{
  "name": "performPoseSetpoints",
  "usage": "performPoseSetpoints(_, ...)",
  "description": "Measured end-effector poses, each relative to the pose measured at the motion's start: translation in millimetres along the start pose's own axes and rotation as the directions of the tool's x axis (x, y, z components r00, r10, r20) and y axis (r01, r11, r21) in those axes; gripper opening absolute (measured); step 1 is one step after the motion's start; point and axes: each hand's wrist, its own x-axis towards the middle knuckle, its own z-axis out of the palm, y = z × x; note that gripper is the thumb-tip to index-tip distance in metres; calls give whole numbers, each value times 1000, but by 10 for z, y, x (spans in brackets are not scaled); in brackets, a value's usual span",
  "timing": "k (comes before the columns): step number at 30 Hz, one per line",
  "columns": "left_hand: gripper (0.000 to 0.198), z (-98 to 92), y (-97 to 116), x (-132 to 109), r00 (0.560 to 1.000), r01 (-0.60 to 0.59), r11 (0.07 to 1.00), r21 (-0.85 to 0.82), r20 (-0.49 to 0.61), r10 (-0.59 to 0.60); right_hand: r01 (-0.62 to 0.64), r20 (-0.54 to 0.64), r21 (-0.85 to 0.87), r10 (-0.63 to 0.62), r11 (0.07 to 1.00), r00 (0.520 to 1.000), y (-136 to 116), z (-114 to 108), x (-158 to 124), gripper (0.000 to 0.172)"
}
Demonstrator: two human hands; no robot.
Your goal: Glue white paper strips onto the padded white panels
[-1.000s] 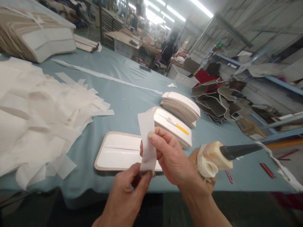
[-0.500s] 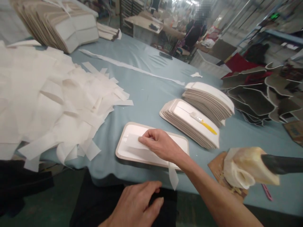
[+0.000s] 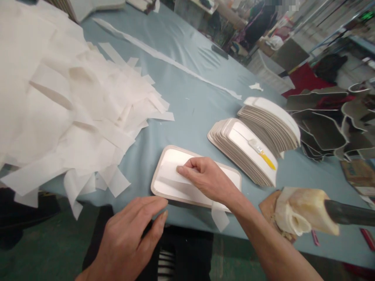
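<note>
while paper strips (image 3: 58, 109) heap on the blue table (image 3: 187, 97), the right hand (image 3: 205, 177) presses a white panel (image 3: 171, 160), fingers curled together. the left hand (image 3: 131, 230) hovers spread.

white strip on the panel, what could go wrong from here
1. The right hand presses only part of the white strip, so it could end up crooked or wrinkled on the panel.
2. The strip's loose end hangs past the edge of the table and might snag or peel up.
3. The right forearm lies close to the yellowish crusted tool; a bump could knock it over.
</note>
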Motion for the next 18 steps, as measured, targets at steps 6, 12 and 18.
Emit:
performPoseSetpoints(6, 15, -11, -124, 13, 1000, -7, 998, 60, -7, 7, -26, -5, -60, 25, 998, 1000, -69, 9, 38, 40)
performPoseSetpoints(12, 16, -32, -180, 0, 999, 41, 995, 96, -1, -41, -41, -21, -157, 38, 987, 999, -140, 15, 59, 40)
performPoseSetpoints(18, 17, -21, -200, -29, 997, 81, 991, 111, 5, -82, -43, -50, -232, 32, 972, 998, -155, 18, 69, 39)
